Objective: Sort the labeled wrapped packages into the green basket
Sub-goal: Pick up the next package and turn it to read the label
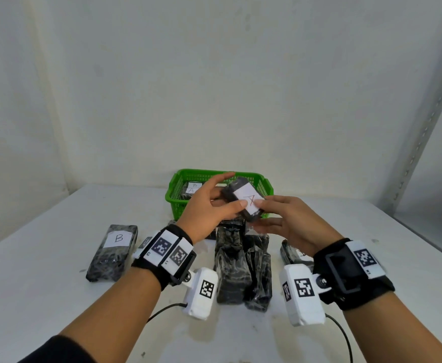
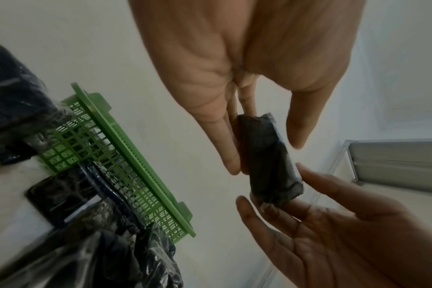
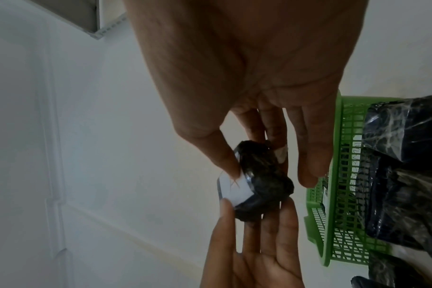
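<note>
A black wrapped package [image 1: 243, 199] with a white label marked A is held up in front of the green basket [image 1: 178, 205]. My left hand [image 1: 222, 197] pinches its left side, thumb on the label and fingers behind. My right hand [image 1: 269, 216] pinches its near end, thumb on top and fingers underneath. The left wrist view shows the package [image 2: 271, 175] end-on between both hands, with the basket [image 2: 126, 155] to the left. In the right wrist view the label [image 3: 234, 191] faces left. Two labelled packages [image 1: 194, 188], B and A, lie in the basket.
On the white table a package marked B [image 1: 113, 251] lies at the left. A pile of black wrapped packages [image 1: 243, 268] sits below my hands, and another package [image 1: 293, 254] lies under my right wrist. A metal shelf upright [image 1: 424, 127] stands at the right.
</note>
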Action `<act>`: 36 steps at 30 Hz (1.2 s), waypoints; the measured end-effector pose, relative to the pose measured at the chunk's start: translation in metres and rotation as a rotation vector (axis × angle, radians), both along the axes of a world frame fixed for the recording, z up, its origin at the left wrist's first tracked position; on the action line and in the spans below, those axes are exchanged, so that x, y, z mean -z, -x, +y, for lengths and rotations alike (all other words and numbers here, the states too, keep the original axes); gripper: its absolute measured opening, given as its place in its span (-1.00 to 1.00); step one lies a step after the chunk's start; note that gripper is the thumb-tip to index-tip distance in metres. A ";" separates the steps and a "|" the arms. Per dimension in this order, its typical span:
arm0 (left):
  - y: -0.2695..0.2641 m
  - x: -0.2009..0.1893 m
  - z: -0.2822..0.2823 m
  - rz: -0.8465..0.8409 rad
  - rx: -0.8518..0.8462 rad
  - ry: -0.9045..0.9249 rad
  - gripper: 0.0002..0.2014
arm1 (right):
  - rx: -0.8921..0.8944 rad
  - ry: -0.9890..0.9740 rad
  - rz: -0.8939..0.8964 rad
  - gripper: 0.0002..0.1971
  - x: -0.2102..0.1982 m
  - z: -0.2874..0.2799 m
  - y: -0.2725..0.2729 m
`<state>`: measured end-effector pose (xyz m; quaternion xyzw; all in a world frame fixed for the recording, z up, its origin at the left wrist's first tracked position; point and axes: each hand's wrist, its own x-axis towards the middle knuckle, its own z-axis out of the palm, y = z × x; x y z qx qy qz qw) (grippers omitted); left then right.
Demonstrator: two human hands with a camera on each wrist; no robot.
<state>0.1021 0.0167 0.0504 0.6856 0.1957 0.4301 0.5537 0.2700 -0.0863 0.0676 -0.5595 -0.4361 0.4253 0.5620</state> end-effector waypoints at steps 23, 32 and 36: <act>-0.101 -0.039 0.096 0.223 -0.009 0.308 -0.59 | 0.325 -0.016 0.094 -0.66 -0.021 0.103 -0.082; -0.163 -0.037 0.199 0.517 -0.077 0.245 -0.91 | 0.410 0.169 -0.052 -0.85 -0.019 0.209 -0.137; -0.179 -0.030 0.237 0.620 -0.077 0.287 -0.87 | 0.429 0.216 -0.123 -0.83 -0.015 0.247 -0.148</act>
